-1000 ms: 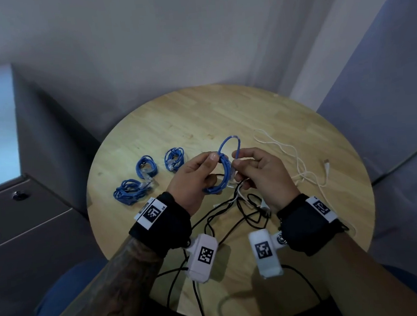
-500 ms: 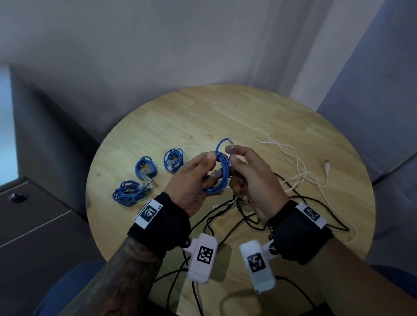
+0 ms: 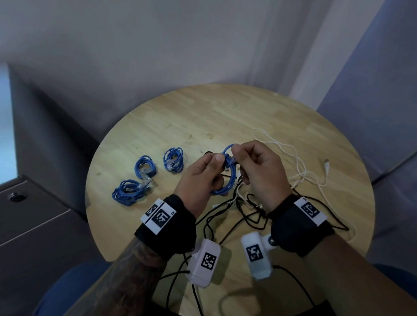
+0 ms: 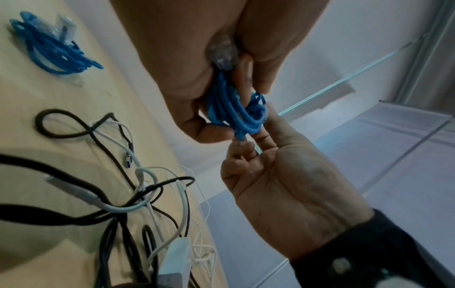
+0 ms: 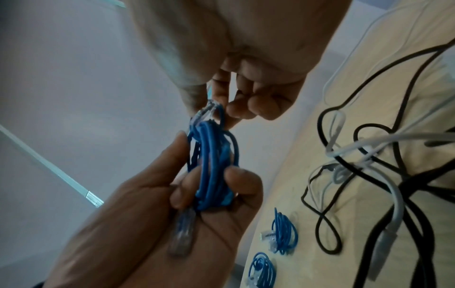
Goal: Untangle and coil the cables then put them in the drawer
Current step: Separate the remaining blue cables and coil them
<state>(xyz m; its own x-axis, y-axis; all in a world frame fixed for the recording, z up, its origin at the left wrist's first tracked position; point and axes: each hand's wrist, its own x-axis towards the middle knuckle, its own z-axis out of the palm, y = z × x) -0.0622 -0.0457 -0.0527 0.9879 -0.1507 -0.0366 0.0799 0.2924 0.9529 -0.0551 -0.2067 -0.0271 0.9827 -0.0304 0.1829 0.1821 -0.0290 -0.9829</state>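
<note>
Fingers of left hand (image 3: 199,176) curl round blue coil (image 3: 226,179); right hand (image 3: 258,169) seemingly pinches its clear plug.

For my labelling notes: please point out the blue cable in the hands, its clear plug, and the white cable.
blue cable (image 3: 231,173): head view, coil's loops.
clear plug (image 5: 205,112): right wrist view, plug body.
white cable (image 3: 299,162): head view, loose strand.

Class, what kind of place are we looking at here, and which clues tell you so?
Probably an office corner: a round wooden table, a grey drawer cabinet with a lock beside it, and plain partition walls.
</note>
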